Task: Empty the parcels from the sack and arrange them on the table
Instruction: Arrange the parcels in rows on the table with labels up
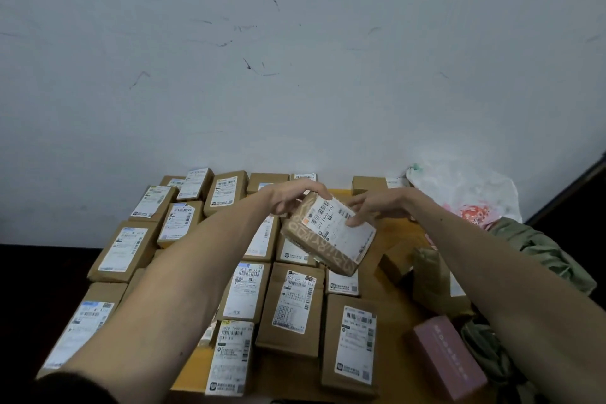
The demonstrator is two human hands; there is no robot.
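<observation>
Since only the head view is supplied, all findings rest on it.

Head view: the brown cardboard parcel with printed lettering and a white shipping label (pixel 329 233) is held off the surface, tilted, above the middle rows of the brown cardboard parcels laid flat (pixel 292 305) on the yellow table (pixel 396 298). The left hand (pixel 295 197) curls its fingers over the far upper corner. The right hand (pixel 367 207) pinches the right edge, its thumb on the label. Neither palm supports the underside (as far as can be seen).

Risks noted:
1. The hold is by fingertips only, on a tilted box. A slip would likely drop it onto the rows beneath and knock them out of line.
2. Both forearms pass low over the laid parcels, and a careless draw-back could drag some askew.
3. The pink rectangular carton (pixel 449 357) lies near the right forearm and the front edge, so a nudge might send it off.
4. The olive-green fabric sack (pixel 541 249) lies crumpled on the right side, crowding the bare space.
</observation>
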